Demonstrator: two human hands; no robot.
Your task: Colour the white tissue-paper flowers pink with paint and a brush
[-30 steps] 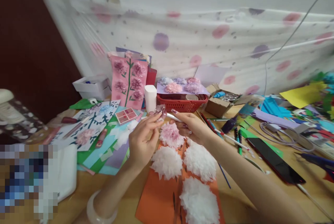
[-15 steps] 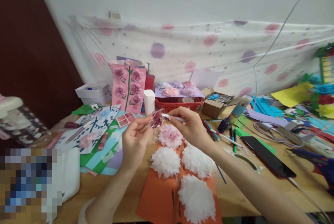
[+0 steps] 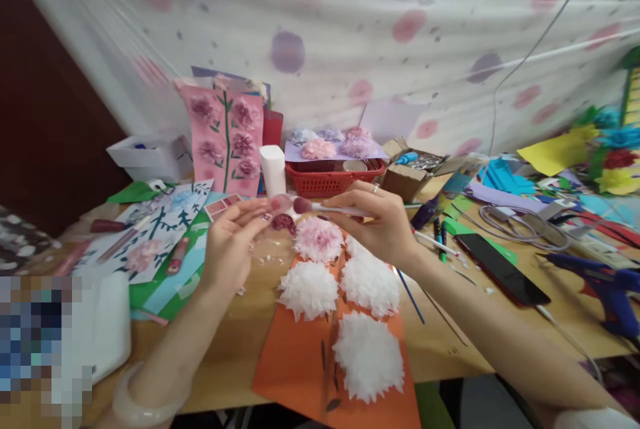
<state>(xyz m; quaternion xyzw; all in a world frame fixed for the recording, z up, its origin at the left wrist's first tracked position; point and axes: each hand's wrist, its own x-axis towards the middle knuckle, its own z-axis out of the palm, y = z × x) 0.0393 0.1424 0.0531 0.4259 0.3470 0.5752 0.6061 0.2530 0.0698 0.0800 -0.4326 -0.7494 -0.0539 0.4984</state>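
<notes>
My left hand (image 3: 231, 242) pinches a small clear container (image 3: 284, 223) with dark red and pink in it; its exact kind I cannot make out. Between the fingers of my right hand (image 3: 383, 226) is a white-handled brush (image 3: 320, 206), its dark pink tip at the container. Both hands are raised above the far end of an orange sheet (image 3: 293, 366). On that sheet are a pink-tinted paper flower (image 3: 319, 238), right below the brush, and several white paper flowers (image 3: 369, 357). Dark leaf shapes run along the sheet's middle.
A red basket (image 3: 325, 182) bearing paper flowers and a white bottle (image 3: 273, 170) stand behind the hands. A pink flower card (image 3: 225, 139) leans at the back left. On the right lie a phone (image 3: 503, 270), a blue glue gun (image 3: 597, 286) and cables.
The view has tipped downward, so things sit higher in it. The container has turned in my left hand, and the brush's dark pink tip now shows beside it.
</notes>
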